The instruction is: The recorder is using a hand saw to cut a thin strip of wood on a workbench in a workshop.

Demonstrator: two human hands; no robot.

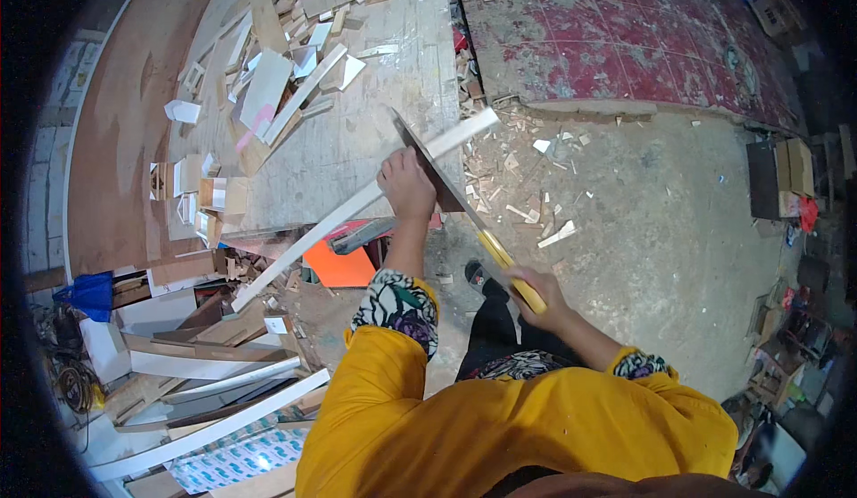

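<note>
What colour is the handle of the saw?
Yellow: the saw handle gripped in the right hand, clearest in the head view.

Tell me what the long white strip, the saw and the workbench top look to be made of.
Strip: probably wood or board with a smooth white painted or laminated face, held down by the left hand.
Saw: dark, thin blade, likely steel; yellow handle, perhaps plastic, gripped by the right hand.
Workbench top: pale, scuffed grey boards, apparently bare wood, littered with offcuts.

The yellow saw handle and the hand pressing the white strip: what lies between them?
In the head view, only the saw blade spans from the right hand on the handle to the left hand on the strip.
</note>
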